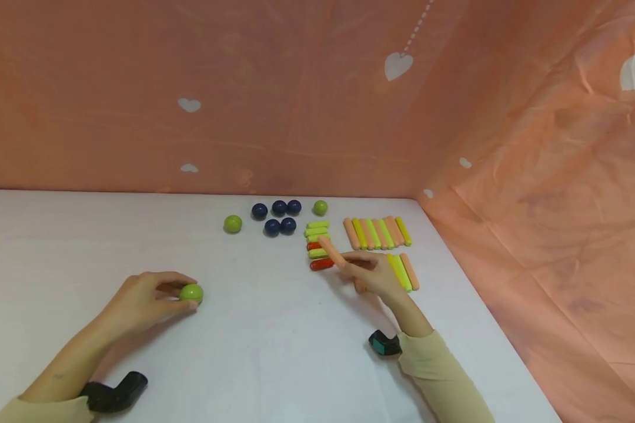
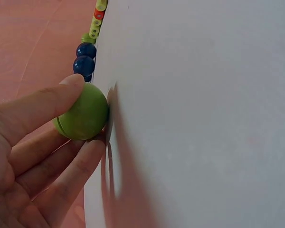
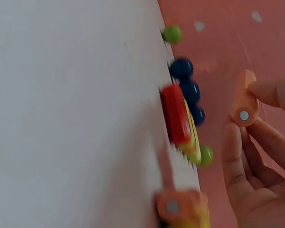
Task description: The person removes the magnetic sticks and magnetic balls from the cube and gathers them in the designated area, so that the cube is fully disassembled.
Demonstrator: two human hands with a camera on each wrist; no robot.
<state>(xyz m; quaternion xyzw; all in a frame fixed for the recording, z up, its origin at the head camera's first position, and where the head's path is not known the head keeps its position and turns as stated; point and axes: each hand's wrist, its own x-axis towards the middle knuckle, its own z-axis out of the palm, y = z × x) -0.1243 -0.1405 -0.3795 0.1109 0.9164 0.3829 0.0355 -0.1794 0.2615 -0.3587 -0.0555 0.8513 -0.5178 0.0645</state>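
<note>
My left hand (image 1: 140,301) pinches a glossy green ball (image 1: 191,293) between thumb and fingers, low over the white table. In the left wrist view the thumb lies across the top of the green ball (image 2: 85,114) and a shadow falls beside it. On the right side, my right hand (image 1: 373,275) pinches a pale orange stick (image 1: 330,250), lifted above the table. The right wrist view shows a round silver dot on the end of this orange stick (image 3: 245,102). Beneath and beside it lies a column of lime sticks (image 1: 316,232) and red sticks (image 1: 321,265).
Several dark blue balls (image 1: 272,227) stand at the back, with a green ball (image 1: 233,224) to their left and another green ball (image 1: 320,207) to their right. Orange, yellow and lime sticks (image 1: 378,233) form rows at the right, the nearer one partly hidden by my hand. Orange cloth (image 1: 296,117) hangs behind.
</note>
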